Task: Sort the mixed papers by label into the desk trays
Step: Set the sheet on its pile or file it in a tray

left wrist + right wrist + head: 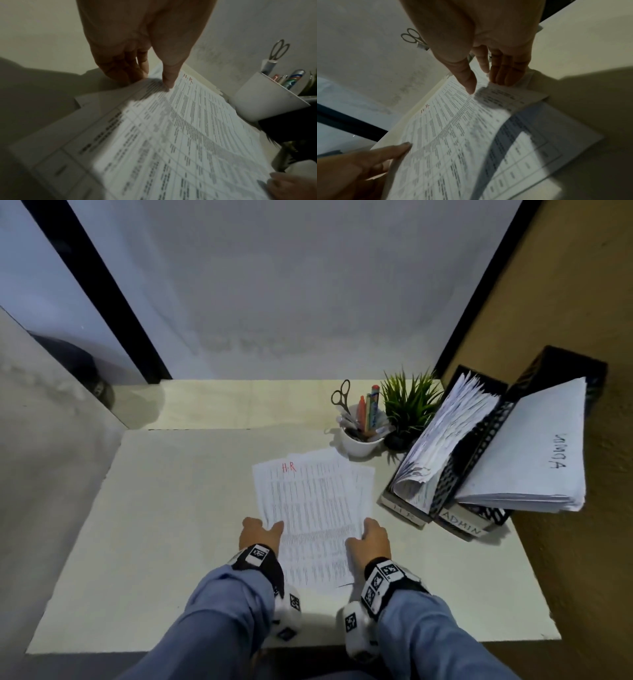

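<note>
Two black mesh trays stand at the right of the worktop (171, 508): the HR tray (407, 506) is packed with curled papers, and the ADMIN tray (460, 525) holds a flat stack. A white cup (361, 445) holds scissors and pens. The top sheet (308, 508), marked "H.R", lies on the loose pile mid-worktop. The left hand (257, 533) pinches its left edge, the right hand (371, 539) its right edge, thumbs on top and fingers (503, 71) curled beneath.

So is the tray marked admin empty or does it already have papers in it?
Not empty. The ADMIN tray already holds a thick stack of papers, leaning out, top sheet labelled ADMIN.
</note>
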Available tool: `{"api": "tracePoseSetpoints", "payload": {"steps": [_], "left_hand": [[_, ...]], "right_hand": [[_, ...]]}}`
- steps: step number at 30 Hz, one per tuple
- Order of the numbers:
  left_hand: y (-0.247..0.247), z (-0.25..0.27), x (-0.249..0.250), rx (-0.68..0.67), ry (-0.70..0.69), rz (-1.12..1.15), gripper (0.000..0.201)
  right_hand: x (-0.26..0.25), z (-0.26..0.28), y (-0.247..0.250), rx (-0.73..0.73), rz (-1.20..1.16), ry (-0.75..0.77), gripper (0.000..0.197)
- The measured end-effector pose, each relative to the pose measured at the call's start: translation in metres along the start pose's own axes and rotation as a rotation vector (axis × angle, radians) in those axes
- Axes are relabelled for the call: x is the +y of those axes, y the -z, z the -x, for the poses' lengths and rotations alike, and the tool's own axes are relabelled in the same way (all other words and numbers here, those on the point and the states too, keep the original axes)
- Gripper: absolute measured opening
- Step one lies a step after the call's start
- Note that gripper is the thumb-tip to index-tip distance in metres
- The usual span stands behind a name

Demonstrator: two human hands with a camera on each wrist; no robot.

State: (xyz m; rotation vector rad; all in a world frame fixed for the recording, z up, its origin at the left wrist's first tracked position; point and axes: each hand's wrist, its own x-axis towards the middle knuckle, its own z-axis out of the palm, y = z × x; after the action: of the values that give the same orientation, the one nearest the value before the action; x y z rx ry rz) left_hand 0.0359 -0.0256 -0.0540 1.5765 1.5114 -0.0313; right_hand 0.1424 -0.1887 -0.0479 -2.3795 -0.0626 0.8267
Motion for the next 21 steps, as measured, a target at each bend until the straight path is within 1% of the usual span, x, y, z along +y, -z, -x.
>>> {"api": "tracePoseSetpoints", "payload": {"steps": [2, 3, 4, 5, 8, 11, 12, 13, 14, 15, 16, 18, 20, 21], "left_hand": [[0.002, -0.002, -0.004, -0.016, -0.063, 0.007, 0.039], [0.003, -0.005, -0.008, -0.028, -0.121, 0.024, 0.028], [0.006, -0.005, -0.010, -0.051, -0.162, 0.066, 0.017], [0.009, -0.007, -0.014, -0.079, -0.190, 0.132, 0.012], [0.023, -0.003, -0.019, -0.217, -0.180, 0.340, 0.011], [0.036, 0.004, -0.017, -0.375, -0.086, 0.520, 0.022], [0.039, 0.006, -0.016, -0.423, -0.070, 0.535, 0.026], [0.040, 0.005, -0.018, -0.451, -0.060, 0.537, 0.031], [0.043, 0.007, -0.017, -0.467, -0.068, 0.496, 0.035], [0.042, 0.005, -0.019, -0.464, -0.080, 0.464, 0.038], [0.044, 0.005, -0.019, -0.451, -0.091, 0.426, 0.037], [0.045, 0.004, -0.016, -0.387, -0.077, 0.397, 0.032], [0.044, 0.003, -0.013, -0.358, -0.023, 0.448, 0.031], [0.043, 0.003, -0.011, -0.358, -0.010, 0.475, 0.027]], "right_hand": [[-0.001, 0.003, 0.001, -0.028, -0.066, -0.040, 0.043], [-0.001, 0.005, 0.002, -0.034, -0.110, -0.058, 0.046], [-0.003, 0.007, 0.004, -0.031, -0.151, -0.070, 0.044], [-0.005, 0.008, 0.006, -0.035, -0.183, -0.087, 0.042], [-0.009, 0.008, 0.009, -0.033, -0.305, -0.105, 0.037], [-0.017, 0.010, 0.010, -0.028, -0.565, -0.093, 0.040], [-0.020, 0.011, 0.014, -0.038, -0.614, -0.079, 0.040], [-0.021, 0.011, 0.017, -0.055, -0.622, -0.058, 0.032], [-0.023, 0.010, 0.022, -0.080, -0.623, -0.045, 0.019], [-0.022, 0.007, 0.025, -0.096, -0.625, -0.046, 0.021], [-0.019, 0.002, 0.026, -0.102, -0.642, -0.070, 0.027], [-0.013, -0.003, 0.027, -0.076, -0.649, -0.105, 0.033], [-0.005, -0.006, 0.026, -0.063, -0.647, -0.111, 0.037], [-0.002, -0.006, 0.026, -0.074, -0.668, -0.105, 0.040]]}}
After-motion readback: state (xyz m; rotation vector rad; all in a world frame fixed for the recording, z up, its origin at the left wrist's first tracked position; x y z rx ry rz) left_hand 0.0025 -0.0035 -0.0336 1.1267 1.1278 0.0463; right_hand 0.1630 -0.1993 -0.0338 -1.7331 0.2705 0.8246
